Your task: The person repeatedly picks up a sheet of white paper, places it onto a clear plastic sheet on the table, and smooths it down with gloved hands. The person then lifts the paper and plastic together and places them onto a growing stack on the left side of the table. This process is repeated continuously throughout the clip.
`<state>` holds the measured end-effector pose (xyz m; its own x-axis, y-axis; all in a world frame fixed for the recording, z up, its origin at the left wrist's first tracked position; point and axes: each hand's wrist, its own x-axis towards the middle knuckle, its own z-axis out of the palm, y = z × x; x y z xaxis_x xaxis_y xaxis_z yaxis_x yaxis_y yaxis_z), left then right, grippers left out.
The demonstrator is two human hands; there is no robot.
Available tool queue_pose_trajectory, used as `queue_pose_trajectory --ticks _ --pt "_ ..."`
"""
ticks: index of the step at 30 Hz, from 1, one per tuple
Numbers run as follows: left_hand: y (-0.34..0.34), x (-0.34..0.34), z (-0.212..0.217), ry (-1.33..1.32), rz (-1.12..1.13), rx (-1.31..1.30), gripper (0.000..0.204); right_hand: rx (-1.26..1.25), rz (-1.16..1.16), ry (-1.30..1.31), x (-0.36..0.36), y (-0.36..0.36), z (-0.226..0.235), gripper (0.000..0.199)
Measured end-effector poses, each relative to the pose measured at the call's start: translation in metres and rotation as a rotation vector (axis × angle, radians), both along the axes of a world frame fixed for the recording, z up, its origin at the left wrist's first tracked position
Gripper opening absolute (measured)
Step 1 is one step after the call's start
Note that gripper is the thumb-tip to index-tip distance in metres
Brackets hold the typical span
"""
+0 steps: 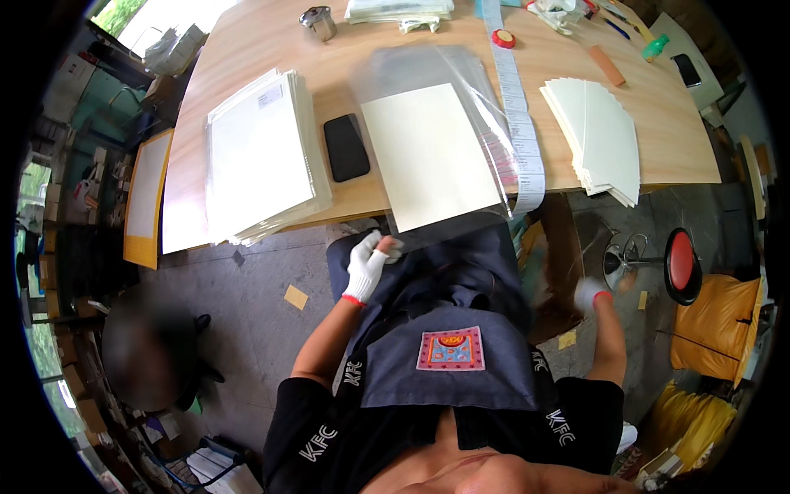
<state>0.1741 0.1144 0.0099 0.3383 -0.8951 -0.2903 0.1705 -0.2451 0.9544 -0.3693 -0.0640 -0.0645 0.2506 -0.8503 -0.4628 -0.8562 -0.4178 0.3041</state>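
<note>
My left hand [372,262], in a white glove with a bare thumb tip, is closed at the near left corner of a clear plastic bag [444,236] that hangs past the table edge. A cream sheet [429,156] lies in or on this bag; I cannot tell which. More clear bags [411,66] lie beneath, toward the far side. Out to the right, away from the table, my gloved right hand [591,294] is smeared by motion, and its fingers cannot be made out. Right of the bags is a fanned stack of cream sheets [599,140].
A bagged stack of white sheets [259,156] and a black phone [346,148] lie left of the bags. A strip of printed labels [512,90] runs along their right, with a red tape roll [504,39]. A red-topped stool [681,265] stands at right. A blurred dark shape [148,346] is at left.
</note>
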Motion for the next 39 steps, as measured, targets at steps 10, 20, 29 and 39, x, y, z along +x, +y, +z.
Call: queue_pose_trajectory --ticks 10,20,29,39 --pt "-0.032 -0.005 0.002 -1.459 -0.008 -0.602 0.017 -0.406 0.575 -1.001 0.257 -0.003 0.141 0.045" --pt "-0.018 -0.019 -0.025 -0.353 0.433 -0.210 0.014 -0.184 -0.179 -1.354 0.305 -0.005 0.085 0.021" --pt "-0.024 -0.026 -0.042 0.961 0.599 -0.186 0.014 -0.583 -0.609 -1.722 0.245 -0.012 0.040 0.024" --pt "-0.090 -0.126 -0.004 0.578 -0.392 0.188 0.047 -0.074 -0.322 -1.550 0.192 -0.004 0.081 0.016"
